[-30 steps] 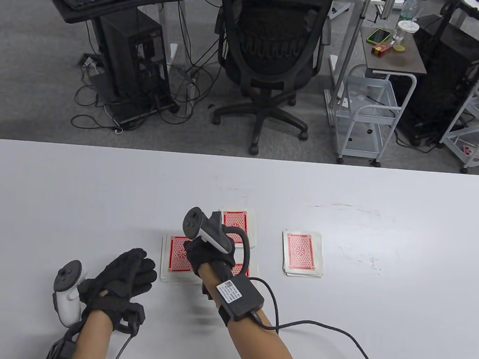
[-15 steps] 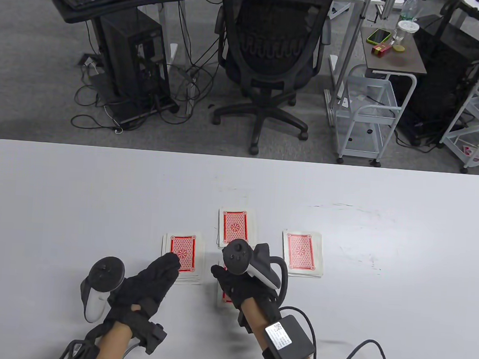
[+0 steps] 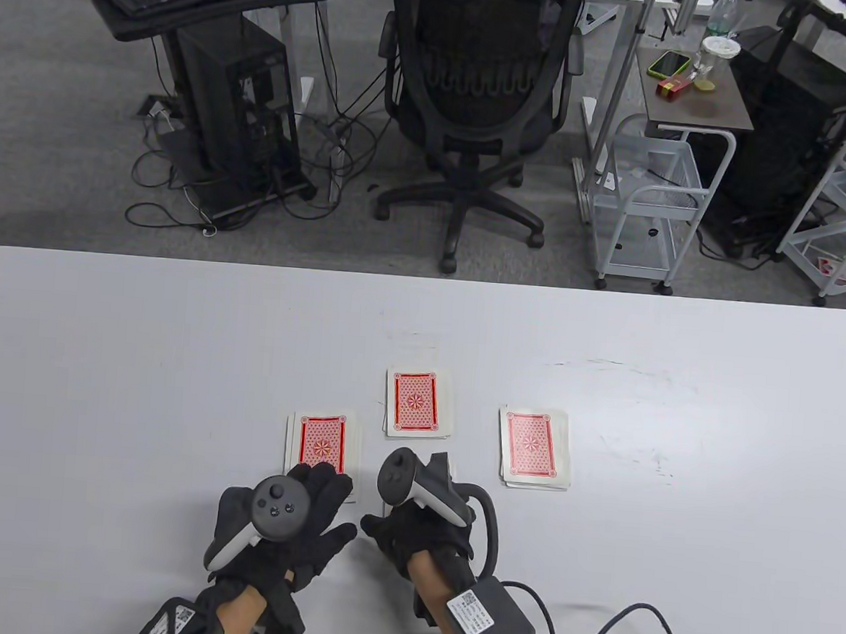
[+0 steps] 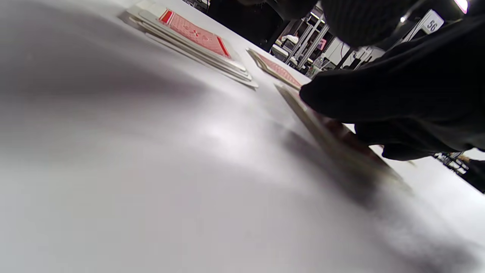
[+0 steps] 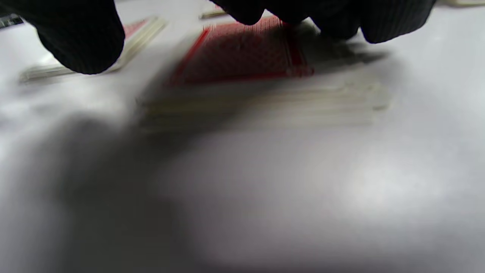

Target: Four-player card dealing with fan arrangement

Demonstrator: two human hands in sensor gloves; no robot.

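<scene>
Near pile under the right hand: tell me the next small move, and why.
Probably close the right hand on the near pile and lift it off the table, ready to fan. Its fingers rest on the red card back, and the left hand lies beside, holding nothing.
</scene>
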